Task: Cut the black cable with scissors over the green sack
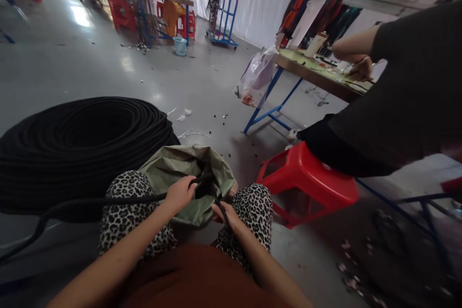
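Observation:
My left hand (181,194) is closed around a thick black cord (133,199), which comes in from the left across my leopard-print knee. Past my fingers, the cord continues over an open green sack (187,161) standing between my legs. At the sack's right side, my right hand (228,216) grips a thin, dark, cord-like piece (223,208); its far end is lost in the sack's shadow. What lies inside the sack is too dark to make out. A large coil of black cord (72,168) rests on the floor to the left.
Close on the right, a co-worker in dark clothes (407,86) sits on a red plastic stool (317,178) at a worktable (317,74). A plastic bag (258,74) hangs from its corner. Scraps lie on the floor. Farther back are a blue rack (229,7) and a light-blue bucket (179,46).

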Tool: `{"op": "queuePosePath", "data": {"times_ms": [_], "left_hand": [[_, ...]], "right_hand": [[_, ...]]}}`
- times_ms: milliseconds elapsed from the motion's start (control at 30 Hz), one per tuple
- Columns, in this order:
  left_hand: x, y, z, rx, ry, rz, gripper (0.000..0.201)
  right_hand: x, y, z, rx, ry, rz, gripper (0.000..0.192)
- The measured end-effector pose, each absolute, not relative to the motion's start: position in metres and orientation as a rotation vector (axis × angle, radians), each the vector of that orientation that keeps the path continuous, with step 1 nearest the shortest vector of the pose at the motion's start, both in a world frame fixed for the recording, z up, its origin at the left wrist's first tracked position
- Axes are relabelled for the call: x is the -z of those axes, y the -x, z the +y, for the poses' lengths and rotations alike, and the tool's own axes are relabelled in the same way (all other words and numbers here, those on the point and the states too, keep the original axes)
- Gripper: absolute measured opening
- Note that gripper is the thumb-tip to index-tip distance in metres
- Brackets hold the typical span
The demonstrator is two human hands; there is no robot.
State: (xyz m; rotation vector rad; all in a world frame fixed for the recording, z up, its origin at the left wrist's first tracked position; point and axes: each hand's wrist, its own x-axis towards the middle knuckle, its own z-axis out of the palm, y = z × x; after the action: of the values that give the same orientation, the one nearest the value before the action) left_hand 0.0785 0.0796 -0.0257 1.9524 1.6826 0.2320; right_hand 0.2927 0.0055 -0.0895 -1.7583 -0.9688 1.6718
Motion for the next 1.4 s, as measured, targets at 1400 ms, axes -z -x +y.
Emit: {"op": "queuePosePath", "data": {"times_ms": [1400], "left_hand": [[0.03, -0.074, 0.035, -0.27, -2.05, 1.744, 0.046]], "right_hand": [[0.102, -0.271, 0.01, -1.842, 1.545, -1.009, 0.05]]}}
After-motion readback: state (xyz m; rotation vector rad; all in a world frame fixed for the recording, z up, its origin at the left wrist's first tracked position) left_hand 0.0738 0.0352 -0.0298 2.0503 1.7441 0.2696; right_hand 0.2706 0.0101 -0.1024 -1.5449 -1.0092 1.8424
